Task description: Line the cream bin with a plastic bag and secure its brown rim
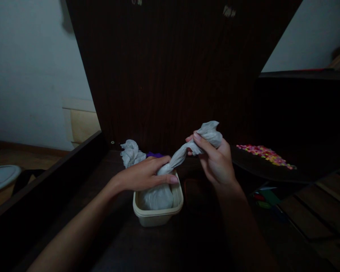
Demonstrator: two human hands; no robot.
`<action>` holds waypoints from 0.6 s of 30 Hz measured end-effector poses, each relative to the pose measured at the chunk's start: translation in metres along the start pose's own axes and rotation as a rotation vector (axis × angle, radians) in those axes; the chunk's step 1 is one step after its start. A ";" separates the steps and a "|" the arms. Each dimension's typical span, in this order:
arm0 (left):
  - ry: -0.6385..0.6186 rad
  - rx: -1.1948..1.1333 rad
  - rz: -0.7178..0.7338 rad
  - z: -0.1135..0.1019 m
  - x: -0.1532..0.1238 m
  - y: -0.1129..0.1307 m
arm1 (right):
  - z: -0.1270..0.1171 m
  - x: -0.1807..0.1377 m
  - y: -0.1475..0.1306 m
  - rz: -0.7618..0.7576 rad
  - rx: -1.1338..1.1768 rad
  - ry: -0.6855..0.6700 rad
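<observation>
A cream plastic tub point(158, 216) stands on the dark table in front of me. Inside it sits a pale grey bag point(156, 197) whose neck is twisted into a rope rising up and to the right. My left hand point(144, 174) is closed around the base of that twisted neck, just above the tub. My right hand point(215, 160) pinches the crumpled top end of the bag, held higher and to the right of the tub.
Another knotted pale bag point(132, 152) lies behind my left hand, with something purple point(154, 154) beside it. A dark plate with bright small pieces point(265, 155) sits at the right. A dark wooden panel point(175, 71) rises behind. A wooden rail point(45, 177) runs along the left.
</observation>
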State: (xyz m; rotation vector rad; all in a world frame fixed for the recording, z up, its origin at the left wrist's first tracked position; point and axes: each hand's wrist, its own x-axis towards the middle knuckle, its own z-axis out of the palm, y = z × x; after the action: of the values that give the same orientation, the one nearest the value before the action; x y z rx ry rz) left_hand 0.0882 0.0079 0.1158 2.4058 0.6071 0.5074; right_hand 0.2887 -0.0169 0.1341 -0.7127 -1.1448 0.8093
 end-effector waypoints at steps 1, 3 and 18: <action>0.004 0.004 0.001 -0.001 0.000 0.000 | -0.001 0.001 0.000 0.006 -0.014 0.003; -0.007 0.014 0.005 -0.001 0.000 0.000 | -0.004 0.003 -0.001 0.000 -0.034 0.014; 0.025 -0.052 -0.030 -0.003 0.000 -0.005 | -0.013 0.008 -0.004 -0.001 -0.062 0.063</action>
State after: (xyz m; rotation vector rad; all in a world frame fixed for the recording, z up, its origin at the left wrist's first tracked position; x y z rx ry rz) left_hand 0.0854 0.0133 0.1147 2.3413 0.6322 0.5341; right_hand 0.3034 -0.0127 0.1378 -0.7835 -1.1177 0.7481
